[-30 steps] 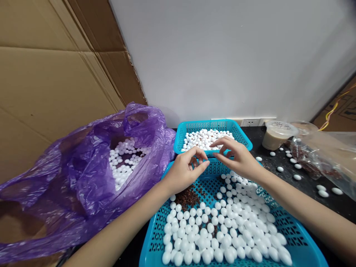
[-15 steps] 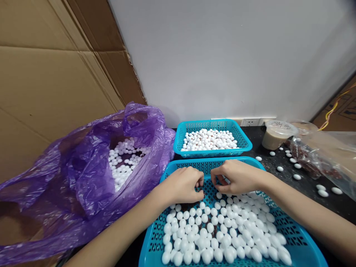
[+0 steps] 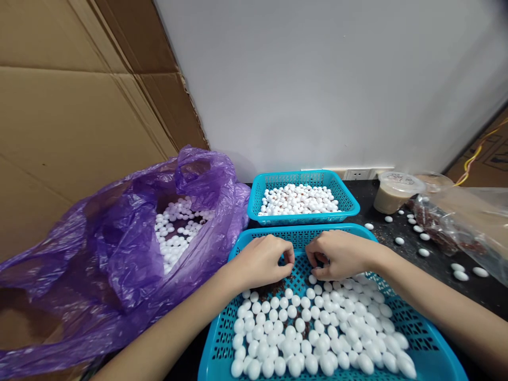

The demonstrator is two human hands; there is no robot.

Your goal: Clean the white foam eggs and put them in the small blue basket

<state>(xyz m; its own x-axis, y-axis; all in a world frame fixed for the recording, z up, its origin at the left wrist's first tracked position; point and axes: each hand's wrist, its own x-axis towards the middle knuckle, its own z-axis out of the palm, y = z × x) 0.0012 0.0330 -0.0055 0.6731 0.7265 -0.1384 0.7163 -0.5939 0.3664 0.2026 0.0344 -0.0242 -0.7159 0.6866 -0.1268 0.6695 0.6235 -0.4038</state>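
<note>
My left hand (image 3: 270,260) hangs over the far left part of the large blue plastic basket (image 3: 214,338), thumb and index fingertips pinched together. Whatever sits between those tips is too small to make out. Just below it lies a clump of brown shreds (image 3: 273,289). Facing it across a short gap, my right hand (image 3: 337,255) has its fingers curled and closed; their tips are partly hidden, so I cannot see what they hold. Close under its thumb is a white ball (image 3: 313,279). Many smooth, egg-like white balls (image 3: 291,332) cover the near part of the basket, with brown bits among them.
Behind stands a smaller blue basket (image 3: 351,203) of white balls. A purple plastic bag (image 3: 123,238) with more balls is on the left. To the right are a lidded cup (image 3: 391,196), loose white balls (image 3: 424,253) and a clear bag of brown shreds (image 3: 436,227). A wall socket (image 3: 357,174) is behind.
My left fingertips have come together in a pinch and show more plainly. The right hand has shifted slightly right and its fingers have curled in tighter. More brown shreds show below the left hand.
</note>
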